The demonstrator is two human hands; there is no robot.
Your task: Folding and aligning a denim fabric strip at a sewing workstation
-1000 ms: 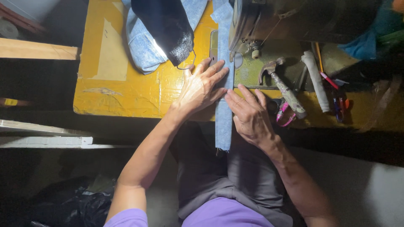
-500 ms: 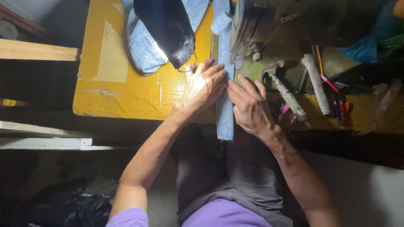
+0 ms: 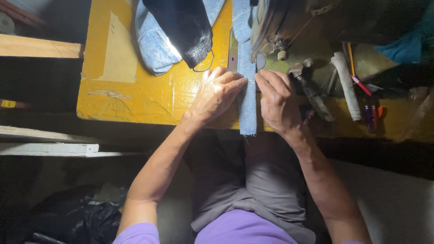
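Head view, single frame: I am watching a narrow light-blue denim strip [image 3: 247, 86] running along the 12-to-6 line of the yellow table [image 3: 135, 97], its top end going under the sewing machine [image 3: 289, 27] at 12 o'clock and its frayed bottom end hanging just over the table's near edge at 6. The left hand [image 3: 217, 97] is lying open and flat, fingers spread, fingertips touching the strip's left edge; the right hand [image 3: 276, 100] is lying open too, fingers extended and pressing at the strip's right edge, just below the machine head. Neither hand is gripping anything; both are pinning and steering. I am judging the step as guiding the strip through the needle area, with the stitch line partway along, since a fair length is still lying on my side of the machine. The next move is calling for even pressure from both hands and a straight feed toward 12 o'clock, fingertips kept off the needle, which I cannot make out in shadow. At 10 to 11 o'clock a heap of denim with a dark cloth [image 3: 178, 27] is resting on the table; at 2 to 3 o'clock scissors [image 3: 312, 90] and a white roll [image 3: 347, 83] are lying, well apart from the left hand.
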